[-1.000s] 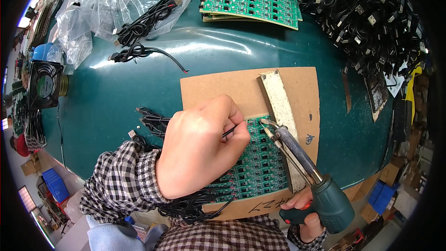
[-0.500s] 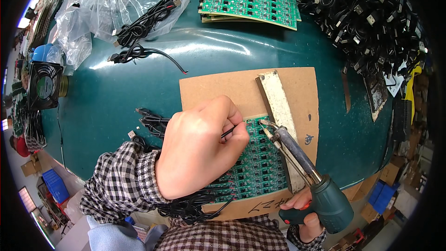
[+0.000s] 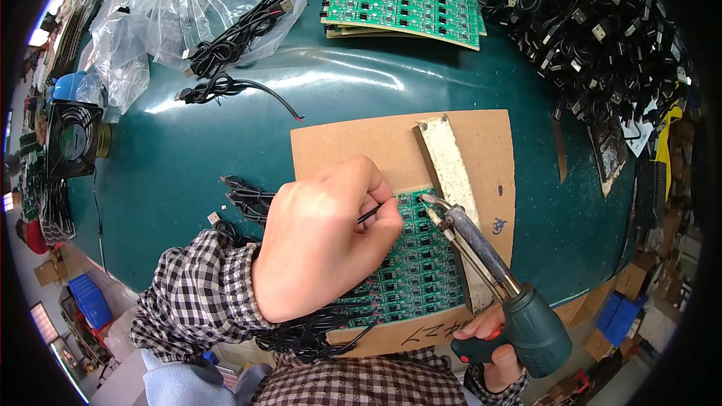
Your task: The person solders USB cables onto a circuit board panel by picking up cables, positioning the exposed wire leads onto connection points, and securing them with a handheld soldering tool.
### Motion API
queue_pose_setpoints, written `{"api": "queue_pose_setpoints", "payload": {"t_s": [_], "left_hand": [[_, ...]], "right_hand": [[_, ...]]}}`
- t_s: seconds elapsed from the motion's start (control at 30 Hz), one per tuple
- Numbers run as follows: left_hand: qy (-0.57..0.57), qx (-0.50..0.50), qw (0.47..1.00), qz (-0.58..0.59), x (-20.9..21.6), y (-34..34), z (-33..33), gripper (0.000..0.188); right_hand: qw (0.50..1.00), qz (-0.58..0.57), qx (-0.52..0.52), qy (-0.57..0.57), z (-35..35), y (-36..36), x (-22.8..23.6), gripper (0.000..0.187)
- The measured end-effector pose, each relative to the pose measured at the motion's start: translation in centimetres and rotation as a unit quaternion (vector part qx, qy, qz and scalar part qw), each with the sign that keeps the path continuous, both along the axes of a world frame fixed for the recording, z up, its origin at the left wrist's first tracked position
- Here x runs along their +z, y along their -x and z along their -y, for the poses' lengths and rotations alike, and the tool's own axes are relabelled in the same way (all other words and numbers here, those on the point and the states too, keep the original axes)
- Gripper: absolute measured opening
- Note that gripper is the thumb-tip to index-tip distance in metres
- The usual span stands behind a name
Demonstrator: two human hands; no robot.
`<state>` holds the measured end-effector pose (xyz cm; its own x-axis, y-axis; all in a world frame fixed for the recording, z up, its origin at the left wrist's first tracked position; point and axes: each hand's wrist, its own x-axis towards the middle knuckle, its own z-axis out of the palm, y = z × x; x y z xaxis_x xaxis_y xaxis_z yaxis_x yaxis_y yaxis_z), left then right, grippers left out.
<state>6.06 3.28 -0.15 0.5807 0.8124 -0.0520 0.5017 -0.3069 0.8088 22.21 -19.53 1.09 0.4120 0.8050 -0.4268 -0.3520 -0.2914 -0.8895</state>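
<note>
My left hand [image 3: 323, 237] pinches a thin black cable [image 3: 369, 215] over the upper edge of a green circuit board panel [image 3: 421, 271]. My right hand [image 3: 489, 342] grips the dark green handle of a soldering gun [image 3: 535, 331]. Its tip [image 3: 427, 199] meets the panel near the top row, just right of my left fingertips. The cable's end is hidden by my fingers or too small to make out. Under the panel lies a brown cardboard sheet [image 3: 338, 143]. A worn whitish bar [image 3: 451, 158] lies along the panel's right side.
A stack of green circuit panels [image 3: 406, 0] lies at the back. Black USB cables are heaped [image 3: 594, 37] at the far right. A clear plastic bag [image 3: 203, 7] with cables lies far left, a small fan [image 3: 73, 139] below it. More cables [image 3: 308, 334] lie by the cardboard's near left corner.
Almost nothing differs. Both hands, the cable and the soldering gun hold nearly the same place, with the tip still at the panel's top row.
</note>
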Motion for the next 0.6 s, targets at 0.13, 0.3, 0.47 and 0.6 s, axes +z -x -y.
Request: {"api": "queue_pose_setpoints", "payload": {"t_s": [0.13, 0.3, 0.47, 0.6], "left_hand": [[-0.001, 0.003, 1.0, -0.003, 0.02, -0.01, 0.03, 0.012], [0.0, 0.004, 1.0, 0.0, -0.03, -0.05, 0.03, 0.012], [-0.013, -0.005, 1.0, -0.008, 0.2, -0.05, -0.11, 0.012], [0.013, -0.013, 1.0, 0.011, 0.2, 0.08, -0.16, 0.011]], "right_hand": [[1.0, 0.004, 0.001, 0.001, -0.1, 0.0, -0.01, 0.048], [1.0, 0.014, 0.008, 0.0, -0.46, 0.01, 0.14, 0.049], [1.0, 0.01, 0.016, -0.003, -0.28, -0.04, 0.06, 0.049], [1.0, 0.009, 0.005, -0.007, 0.36, -0.1, -0.19, 0.049]]}}
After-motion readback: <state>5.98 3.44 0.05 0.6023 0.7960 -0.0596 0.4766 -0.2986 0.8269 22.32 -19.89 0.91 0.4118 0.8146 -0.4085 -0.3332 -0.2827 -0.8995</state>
